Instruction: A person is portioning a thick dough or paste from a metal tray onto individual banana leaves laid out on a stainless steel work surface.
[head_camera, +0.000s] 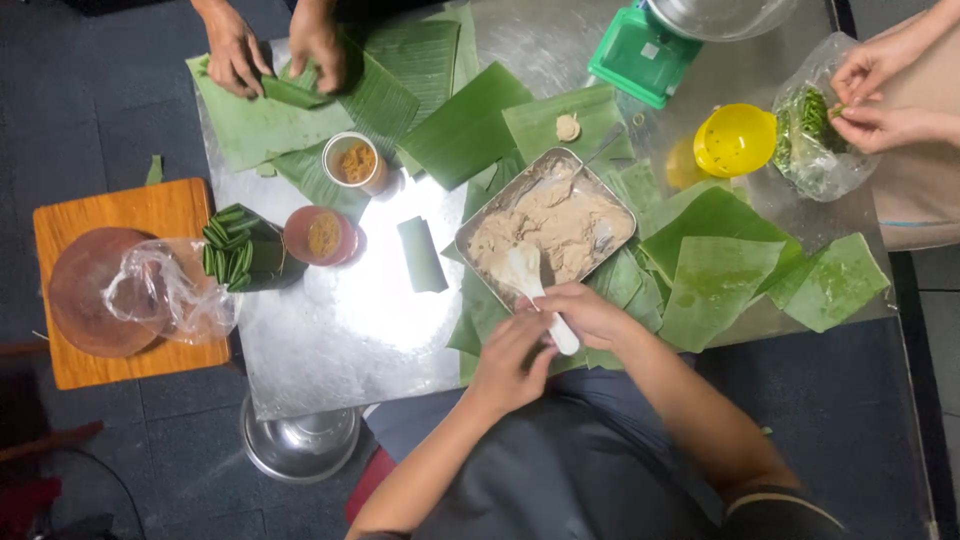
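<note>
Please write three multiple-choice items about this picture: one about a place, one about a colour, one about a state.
1. Where does the metal tray of paste stand?
A. on the wooden board
B. on the metal table, among banana leaves
C. on the floor

2. What colour is the small bowl near the plastic bag of greens?
A. yellow
B. red
C. blue

3. What does the right hand hold?
A. nothing
B. a folded leaf
C. a white spoon

Answers:
1 B: the tray rests on the shiny metal table with banana leaves beside it.
2 A: the bowl is plainly yellow.
3 C: the fingers close on the spoon's handle, its bowl at the paste; the left hand is next to it.
</note>
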